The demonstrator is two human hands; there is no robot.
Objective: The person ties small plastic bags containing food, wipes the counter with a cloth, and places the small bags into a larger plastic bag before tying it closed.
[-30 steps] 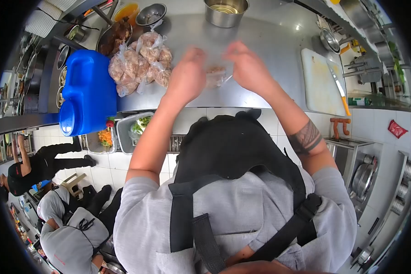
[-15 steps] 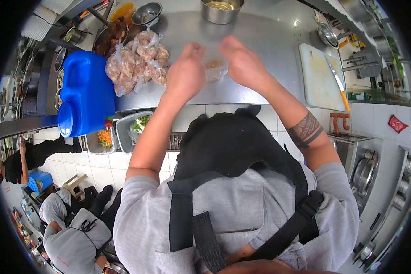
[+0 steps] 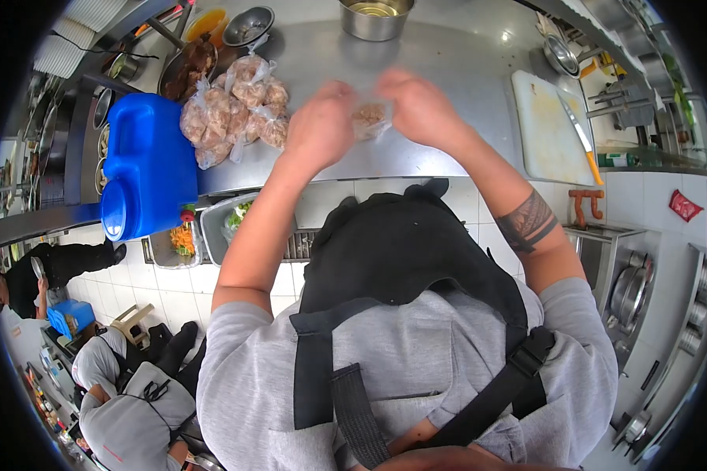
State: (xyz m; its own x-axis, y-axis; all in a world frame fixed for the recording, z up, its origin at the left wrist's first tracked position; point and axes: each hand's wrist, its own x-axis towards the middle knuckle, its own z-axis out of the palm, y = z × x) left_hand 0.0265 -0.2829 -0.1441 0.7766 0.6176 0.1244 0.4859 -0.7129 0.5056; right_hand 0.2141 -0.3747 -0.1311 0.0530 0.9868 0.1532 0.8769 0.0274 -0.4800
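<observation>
Two hands meet over the steel worktop (image 3: 448, 47) at about twelve o'clock from the person's chest, with one small clear bag of meat (image 3: 368, 118) held between them. The left hand (image 3: 320, 129) has its fingers curled in on the bag's left side, and the right hand (image 3: 420, 106) pinches the right side from above; both sets of fingers are closed on the plastic, though motion blur makes the exact grip hard to read. The bag hangs just above the worktop, its filled bulge low and its loose neck seemingly up toward the fingers, so its long axis runs roughly from twelve to six o'clock, but that is uncertain. As for progress, a pile of filled, knotted bags (image 3: 236, 110) already lies at ten o'clock of the hands, beside a blue jerrycan (image 3: 149, 165), so several portions look finished; the one in hand appears filled but not yet closed or set down. A metal bowl (image 3: 375, 17) stands further off at twelve o'clock, and a white cutting board (image 3: 546, 129) with a knife (image 3: 581, 141) lies at three o'clock, well apart. Other people work down at seven o'clock on the floor below.
</observation>
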